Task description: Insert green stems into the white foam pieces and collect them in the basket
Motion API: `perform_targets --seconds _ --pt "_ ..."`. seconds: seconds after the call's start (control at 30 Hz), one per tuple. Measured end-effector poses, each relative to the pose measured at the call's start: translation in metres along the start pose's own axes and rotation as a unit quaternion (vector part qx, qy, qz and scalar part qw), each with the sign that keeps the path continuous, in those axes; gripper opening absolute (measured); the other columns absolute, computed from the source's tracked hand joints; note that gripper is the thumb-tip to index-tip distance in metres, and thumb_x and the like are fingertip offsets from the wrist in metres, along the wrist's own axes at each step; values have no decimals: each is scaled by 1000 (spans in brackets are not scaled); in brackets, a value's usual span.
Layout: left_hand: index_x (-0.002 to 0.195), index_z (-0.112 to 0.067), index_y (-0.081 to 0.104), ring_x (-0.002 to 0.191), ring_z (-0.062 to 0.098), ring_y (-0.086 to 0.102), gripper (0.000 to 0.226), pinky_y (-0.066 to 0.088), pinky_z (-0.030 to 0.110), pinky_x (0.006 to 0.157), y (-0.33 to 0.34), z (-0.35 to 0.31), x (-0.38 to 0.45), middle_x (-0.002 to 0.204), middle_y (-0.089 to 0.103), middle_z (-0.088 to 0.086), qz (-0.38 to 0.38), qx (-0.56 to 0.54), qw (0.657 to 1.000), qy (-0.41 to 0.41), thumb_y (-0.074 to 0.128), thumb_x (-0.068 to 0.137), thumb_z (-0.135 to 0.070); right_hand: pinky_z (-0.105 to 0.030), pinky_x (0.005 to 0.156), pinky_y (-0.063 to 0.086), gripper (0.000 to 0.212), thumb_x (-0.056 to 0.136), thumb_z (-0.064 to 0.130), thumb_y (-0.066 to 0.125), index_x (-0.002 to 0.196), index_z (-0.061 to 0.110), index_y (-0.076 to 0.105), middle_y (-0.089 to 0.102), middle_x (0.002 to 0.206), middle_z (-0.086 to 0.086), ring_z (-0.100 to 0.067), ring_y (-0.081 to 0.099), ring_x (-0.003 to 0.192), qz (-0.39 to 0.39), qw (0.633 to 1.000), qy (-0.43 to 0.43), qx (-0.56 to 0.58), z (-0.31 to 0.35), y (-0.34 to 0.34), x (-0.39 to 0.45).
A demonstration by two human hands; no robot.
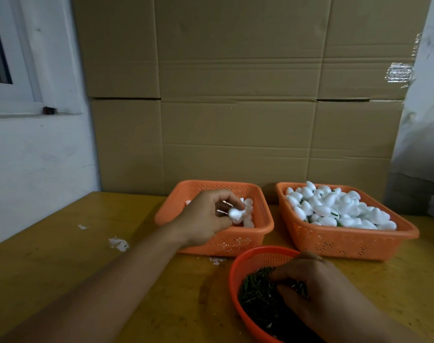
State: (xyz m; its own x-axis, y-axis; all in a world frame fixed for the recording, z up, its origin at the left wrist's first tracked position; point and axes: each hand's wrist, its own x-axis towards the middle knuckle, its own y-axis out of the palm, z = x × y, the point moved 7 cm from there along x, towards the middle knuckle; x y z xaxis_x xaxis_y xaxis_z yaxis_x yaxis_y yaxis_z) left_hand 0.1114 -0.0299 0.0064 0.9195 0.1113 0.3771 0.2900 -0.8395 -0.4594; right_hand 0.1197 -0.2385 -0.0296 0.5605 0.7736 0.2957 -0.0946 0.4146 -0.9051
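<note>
My left hand [208, 216] reaches into the left orange basket [238, 240] and pinches a white foam piece [235, 214] between thumb and fingers. Under it lie several more loose foam pieces [248, 211]. My right hand [310, 290] is down in the round red bowl [238, 271], fingers curled into the pile of green stems [255, 293]; what they hold is hidden. The right orange basket [339, 240] is heaped with white foam pieces [334, 209], a few green stems showing among them.
The baskets stand on a yellow-brown table [87, 280] with white foam crumbs [118, 243] left of centre. Stacked cardboard boxes [235, 95] close off the back. A white wall and window frame [25, 95] are at the left, plastic sheeting [423, 120] at the right.
</note>
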Motion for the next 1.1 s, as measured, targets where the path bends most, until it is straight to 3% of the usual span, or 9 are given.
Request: perform_targets --seconds 0.13,0.3,0.4,0.53,0.67,0.73,0.83,0.97,1.1 --pt "105 -16 72 105 9 70 30 53 25 91 12 -2 -22 106 76 -5 -6 -74 997 6 67 89 9 -11 89 40 22 85 37 69 106 43 74 61 94 31 12 43 105 10 1000 -16 -19 1 3 0" --pt "119 -21 65 95 25 73 33 58 32 83 25 -5 -46 103 74 7 -5 -160 987 -1 62 95 1 -14 89 40 26 87 53 64 112 48 69 57 97 27 7 38 103 39 998 -12 -48 -2 9 -1" --pt "120 -31 63 89 28 73 34 57 33 80 32 -9 -55 100 72 10 0 -193 981 -7 56 100 -4 -19 90 46 37 81 69 60 113 52 65 53 105 21 4 45 102 63 996 27 -59 -5 11 -1" --pt "116 -18 69 82 24 69 24 55 30 74 38 -9 -60 96 69 13 4 -279 959 -44 58 95 -21 -30 89 52 57 71 80 56 116 46 62 60 108 15 -1 52 103 104 987 62 -102 -5 19 -2" --pt "126 -16 66 84 25 67 32 54 29 74 45 -9 -66 100 68 16 46 -349 934 -60 63 94 -19 -32 82 54 46 76 68 62 107 34 67 68 99 11 -8 61 96 134 981 74 -122 0 24 2" --pt "124 -19 68 83 24 66 32 53 28 74 47 -8 -68 98 68 14 54 -354 932 -62 63 93 -14 -32 83 56 36 82 57 64 112 37 67 69 103 12 -8 63 97 136 980 79 -122 2 25 3" --pt "119 -22 70 74 19 62 31 51 27 68 49 -9 -69 89 66 9 54 -344 935 -62 67 88 -24 -32 84 56 32 85 46 65 116 40 67 69 105 14 -9 64 98 132 981 84 -117 3 25 3" --pt "116 -26 72 62 10 51 38 44 24 58 47 -10 -69 76 56 -1 40 -316 946 -66 70 82 -43 -30 86 55 29 83 46 66 112 44 67 69 106 16 -6 63 99 120 984 94 -95 2 24 3" --pt "112 -21 72 67 11 52 33 45 25 60 49 -11 -70 78 57 1 34 -309 948 -59 67 86 -39 -22 77 52 20 80 48 69 100 45 71 68 94 20 1 61 89 88 989 101 -55 -1 19 2"
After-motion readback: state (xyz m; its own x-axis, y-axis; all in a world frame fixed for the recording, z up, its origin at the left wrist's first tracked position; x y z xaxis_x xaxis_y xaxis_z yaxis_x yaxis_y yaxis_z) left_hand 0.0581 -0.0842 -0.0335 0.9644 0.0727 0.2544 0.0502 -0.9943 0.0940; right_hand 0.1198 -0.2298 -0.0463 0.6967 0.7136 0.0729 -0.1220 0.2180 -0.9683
